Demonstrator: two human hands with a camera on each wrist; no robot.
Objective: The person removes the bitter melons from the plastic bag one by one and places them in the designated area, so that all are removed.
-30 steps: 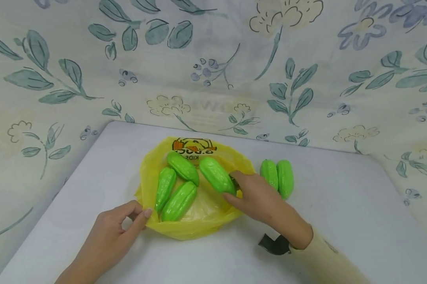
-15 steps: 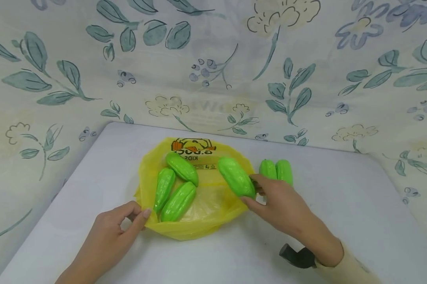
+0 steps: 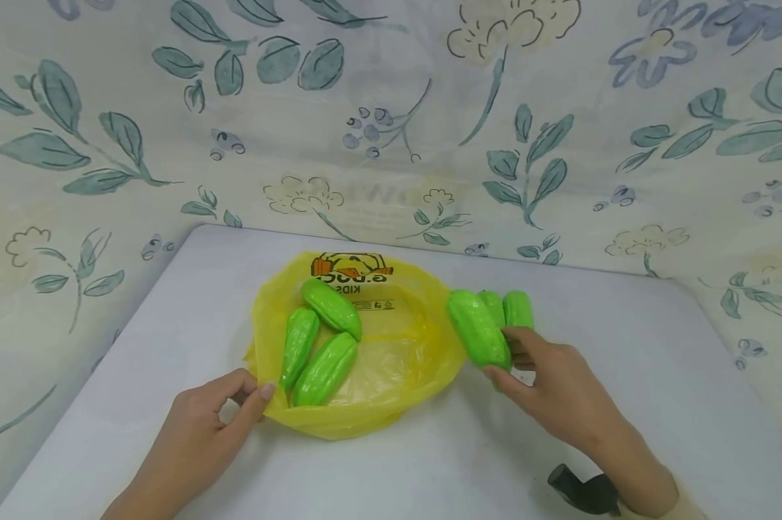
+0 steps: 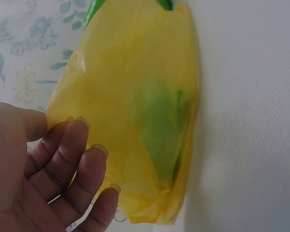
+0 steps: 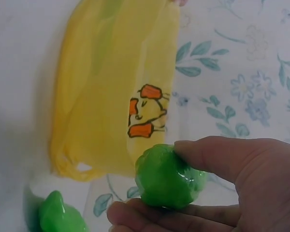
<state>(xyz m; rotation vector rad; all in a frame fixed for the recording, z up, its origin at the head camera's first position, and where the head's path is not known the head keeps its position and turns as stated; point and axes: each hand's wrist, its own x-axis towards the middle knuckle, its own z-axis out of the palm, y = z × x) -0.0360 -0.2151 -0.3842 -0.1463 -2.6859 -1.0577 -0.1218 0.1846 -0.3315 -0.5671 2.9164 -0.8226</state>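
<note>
A yellow plastic bag [image 3: 423,347] lies with its mouth spread wide, a dog print inside its far wall. Three glossy green toy cucumbers [image 3: 326,370] rest in its left part. My left hand [image 3: 202,433] pinches the bag's near left rim between thumb and forefinger; its other fingers show in the left wrist view beside the yellow film. Just right of the bag, my right hand [image 3: 559,390] grips another green toy cucumber [image 3: 476,328] between thumb and fingers. In the right wrist view this held cucumber [image 5: 166,176] appears end-on, near the bag's outer wall [image 5: 101,96].
Behind the held one, two more green cucumbers [image 3: 518,309] lie side by side on the white table [image 3: 657,375], partly covered from view. A floral cloth [image 3: 391,130] hangs along the back and sides. A black strap [image 3: 582,491] sits by the right wrist.
My right hand has carried its cucumber rightward, from over the inside of the bag out past the right rim. My left hand stays on the rim.
</note>
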